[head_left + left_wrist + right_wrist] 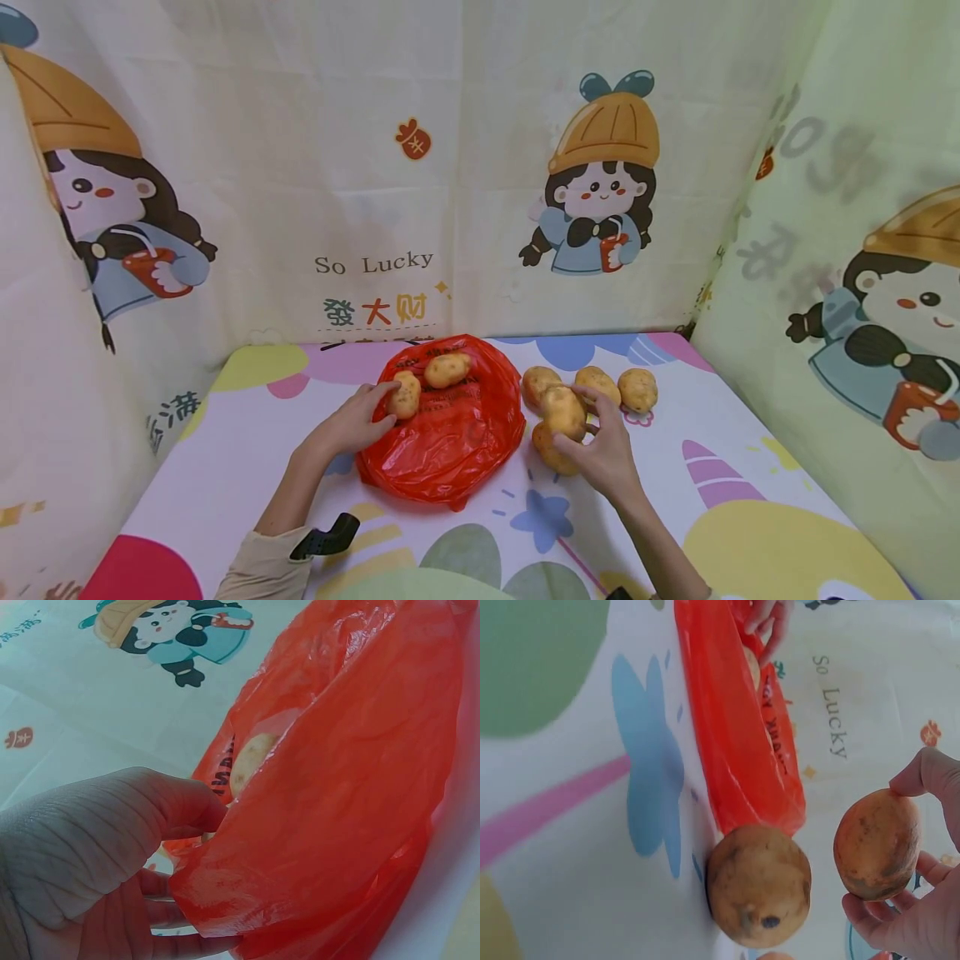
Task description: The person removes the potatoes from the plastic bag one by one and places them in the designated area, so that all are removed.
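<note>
A red plastic bag [457,442] lies spread on the table, with one potato [447,370] inside toward the back. At the bag's left side my left hand [358,423] reaches over the rim and holds another potato [406,397] between thumb and fingers. The bag's side hides most of that potato in the left wrist view. My right hand [606,450] grips a potato [877,844] by its sides, raised right of the bag. Below it, a potato [757,886] with a dark spot sits on the table beside the bag.
Behind and right of my right hand, several potatoes stand on the table, among them a left one [538,383], a middle one [597,383] and a right one [638,390]. A patterned cloth [480,167] hangs around the table's back and sides.
</note>
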